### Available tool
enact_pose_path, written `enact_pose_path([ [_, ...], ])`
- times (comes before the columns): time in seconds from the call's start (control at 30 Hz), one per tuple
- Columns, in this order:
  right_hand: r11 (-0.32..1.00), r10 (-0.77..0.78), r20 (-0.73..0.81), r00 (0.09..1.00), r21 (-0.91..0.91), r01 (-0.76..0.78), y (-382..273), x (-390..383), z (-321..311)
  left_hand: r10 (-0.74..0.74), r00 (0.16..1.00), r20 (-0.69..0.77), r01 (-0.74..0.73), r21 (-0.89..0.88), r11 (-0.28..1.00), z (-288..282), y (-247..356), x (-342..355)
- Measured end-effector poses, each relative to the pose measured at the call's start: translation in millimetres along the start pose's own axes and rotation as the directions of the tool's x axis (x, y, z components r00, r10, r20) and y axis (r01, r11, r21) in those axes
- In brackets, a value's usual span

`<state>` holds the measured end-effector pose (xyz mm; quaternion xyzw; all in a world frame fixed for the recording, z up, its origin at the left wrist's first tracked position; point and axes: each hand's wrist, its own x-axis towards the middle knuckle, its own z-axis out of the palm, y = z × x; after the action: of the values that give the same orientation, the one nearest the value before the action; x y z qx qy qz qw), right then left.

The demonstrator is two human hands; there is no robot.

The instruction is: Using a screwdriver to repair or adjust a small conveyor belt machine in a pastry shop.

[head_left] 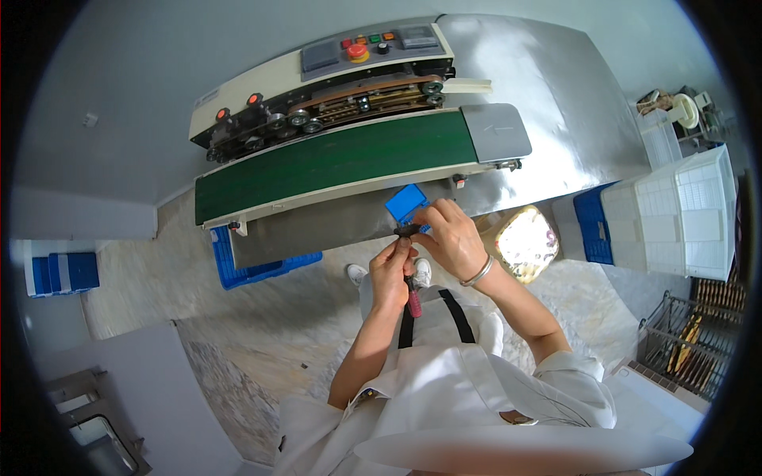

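Note:
My left hand point(390, 274) is closed in front of my body, around a slim tool with a pink-red handle point(414, 303) that sticks out below the palm. Its exact kind is hidden by my fingers. Just above, a small dark piece point(407, 230) sits between the fingertips of both hands. My right hand point(454, 238) is closed, pinching that piece from the right. Whether the piece and the tool are joined, I cannot tell. Right behind my fingers a flat blue box point(406, 203) lies at the front edge of the steel table point(325, 238).
A belt machine with a green conveyor point(333, 159), rollers and a red stop button point(358, 52) stands on the table. White bins point(675, 210) are stacked at right, beside a round patterned stool seat point(527, 244). A blue crate point(226, 266) is under the table; a wire rack point(683, 341) stands lower right.

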<state>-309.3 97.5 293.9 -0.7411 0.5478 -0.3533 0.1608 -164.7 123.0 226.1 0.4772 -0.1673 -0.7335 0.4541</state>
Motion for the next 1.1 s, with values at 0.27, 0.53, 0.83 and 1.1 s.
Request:
enact_pose_path([
  [0.27, 0.999, -0.039, -0.017, 0.999, -0.009, 0.039, -4, -3, -4, -0.023, 1.0, 0.019, 0.023, -0.011, 1.0, 8, 9, -8],
  [0.53, 0.997, -0.071, -0.006, 0.997, -0.012, 0.071, -4, -1, -10, -0.011, 1.0, 0.029, 0.011, -0.01, 1.0, 11, 15, -11],
  [0.83, 0.989, -0.142, 0.08, 0.987, 0.043, 0.139, 4, 1, -3, -0.057, 0.998, 0.037, 0.057, 0.004, 0.998, 3, 17, -14],
  [1.1, 0.983, -0.11, -0.034, 0.993, 0.145, 0.114, 4, 5, -9, -0.165, 0.976, 0.143, 0.185, -0.139, 0.973, -7, 25, -13],
])
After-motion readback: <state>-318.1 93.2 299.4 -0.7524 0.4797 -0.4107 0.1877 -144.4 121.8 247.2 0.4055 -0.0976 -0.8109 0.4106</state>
